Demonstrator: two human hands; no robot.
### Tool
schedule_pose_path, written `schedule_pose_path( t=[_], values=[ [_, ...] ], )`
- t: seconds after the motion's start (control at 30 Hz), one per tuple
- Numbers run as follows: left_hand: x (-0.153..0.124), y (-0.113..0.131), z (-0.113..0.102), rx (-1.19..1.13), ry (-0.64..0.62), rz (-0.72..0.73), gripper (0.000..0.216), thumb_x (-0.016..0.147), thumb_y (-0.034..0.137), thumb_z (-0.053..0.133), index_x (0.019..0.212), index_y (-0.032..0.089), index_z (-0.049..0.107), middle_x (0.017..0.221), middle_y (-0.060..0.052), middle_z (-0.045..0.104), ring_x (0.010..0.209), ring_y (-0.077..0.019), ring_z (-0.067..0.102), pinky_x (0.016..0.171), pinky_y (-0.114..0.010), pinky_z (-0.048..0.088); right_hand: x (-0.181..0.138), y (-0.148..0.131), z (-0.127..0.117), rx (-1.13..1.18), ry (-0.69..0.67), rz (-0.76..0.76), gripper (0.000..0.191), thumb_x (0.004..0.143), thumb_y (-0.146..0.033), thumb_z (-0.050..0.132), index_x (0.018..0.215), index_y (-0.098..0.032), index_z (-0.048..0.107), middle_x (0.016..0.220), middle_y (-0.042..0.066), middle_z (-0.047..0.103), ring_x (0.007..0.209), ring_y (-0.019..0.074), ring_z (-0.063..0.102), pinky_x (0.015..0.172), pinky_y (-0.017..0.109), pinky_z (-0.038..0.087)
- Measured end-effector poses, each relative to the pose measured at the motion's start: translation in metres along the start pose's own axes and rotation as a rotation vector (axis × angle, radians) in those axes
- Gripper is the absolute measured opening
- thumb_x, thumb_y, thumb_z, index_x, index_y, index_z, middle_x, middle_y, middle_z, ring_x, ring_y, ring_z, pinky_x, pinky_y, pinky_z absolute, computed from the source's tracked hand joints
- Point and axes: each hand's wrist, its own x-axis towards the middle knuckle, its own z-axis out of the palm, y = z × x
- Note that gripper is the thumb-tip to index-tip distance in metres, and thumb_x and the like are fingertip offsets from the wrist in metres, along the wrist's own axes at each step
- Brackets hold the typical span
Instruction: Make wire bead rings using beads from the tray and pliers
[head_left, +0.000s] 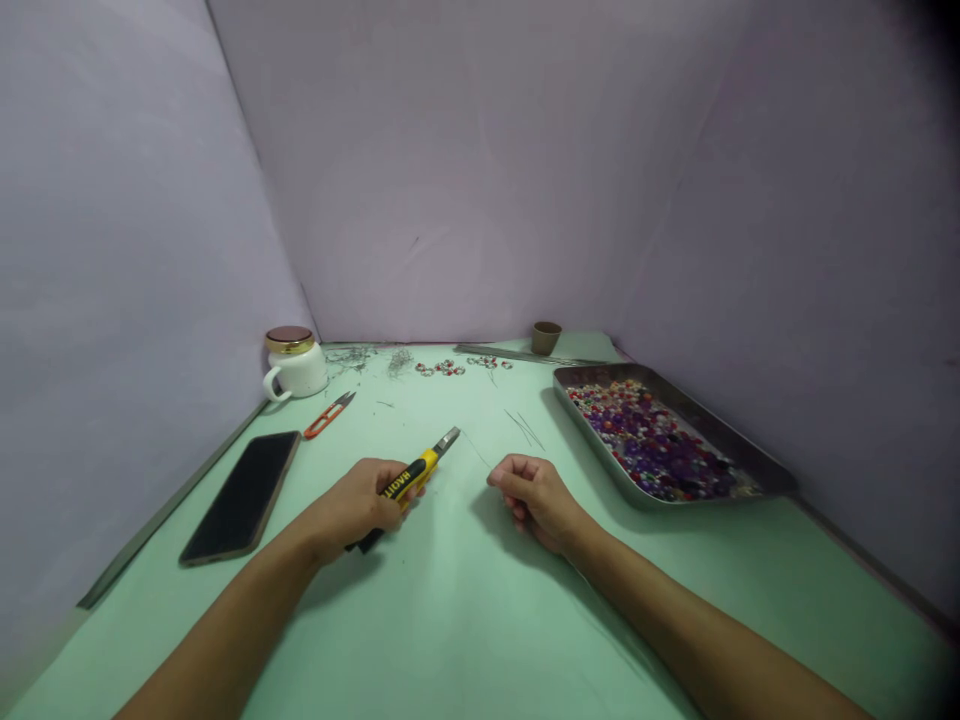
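Observation:
My left hand (360, 505) is wrapped round a yellow and black utility knife (416, 472), whose blade end points up and to the right over the green table (450, 620). My right hand (536, 497) rests on the table a little to the right, its fingers pinched together on a thin wire (477, 450) that runs up and left toward the knife's tip. Whether the blade touches the wire I cannot tell.
A black phone (244, 495) lies at the left, orange thread snips (328, 415) beyond it, and a white lidded mug (294, 362) in the back left corner. A metal tray (750, 460) of coloured beads sits at the right. Bead rings (442, 368), loose wires and a small brown cup (546, 337) lie along the back.

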Motion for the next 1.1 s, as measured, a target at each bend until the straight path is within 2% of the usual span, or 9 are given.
schedule_pose_path(
  t=[0.17,0.43,0.6,0.77,1.1],
  values=[
    [0.0009,-0.0027,-0.0057,-0.005,0.011,-0.018,0.016,0.049,0.008,0.045,0.062,0.016,0.043,0.061,0.004,0.040,0.055,-0.0090,0.031,0.050,-0.023,0.020,0.0004,-0.0005,0.0001,0.011,-0.005,-0.009,0.020,0.059,-0.030,0.064,0.058,-0.017,0.050,0.039,-0.008,0.042,0.031,0.0038,0.030,0.025,0.015,0.027],
    [0.0008,-0.0019,-0.0002,-0.060,-0.035,-0.008,0.016,0.048,0.006,0.045,0.060,0.017,0.041,0.059,0.005,0.040,0.054,-0.0084,0.032,0.050,-0.022,0.020,-0.0008,0.0005,0.0027,-0.034,-0.002,-0.011,0.020,0.059,-0.031,0.064,0.057,-0.016,0.049,0.039,-0.008,0.041,0.031,0.0034,0.031,0.026,0.015,0.026],
    [0.0002,0.0013,0.0021,0.003,0.021,-0.030,0.015,0.048,0.010,0.047,0.062,0.015,0.049,0.064,0.003,0.047,0.059,-0.0105,0.039,0.054,-0.023,0.029,0.0007,0.0021,0.0029,-0.059,-0.004,-0.016,0.020,0.061,-0.031,0.062,0.058,-0.016,0.049,0.039,-0.008,0.040,0.031,0.0037,0.031,0.026,0.015,0.027],
    [-0.0002,0.0036,0.0034,0.067,0.062,-0.036,0.018,0.047,0.010,0.045,0.063,0.014,0.052,0.057,0.004,0.043,0.053,-0.0090,0.035,0.051,-0.023,0.027,-0.0003,0.0002,0.0043,-0.085,-0.010,-0.002,0.021,0.062,-0.033,0.061,0.058,-0.017,0.048,0.040,-0.008,0.041,0.032,0.0034,0.031,0.027,0.015,0.026],
    [0.0002,0.0025,0.0012,-0.002,0.079,-0.052,0.017,0.047,0.010,0.048,0.063,0.013,0.053,0.064,0.001,0.052,0.060,-0.0119,0.044,0.057,-0.025,0.033,0.0026,0.0035,0.0024,-0.066,-0.020,-0.018,0.022,0.063,-0.034,0.060,0.059,-0.016,0.048,0.041,-0.008,0.041,0.031,0.0032,0.030,0.026,0.015,0.025]
  ],
)
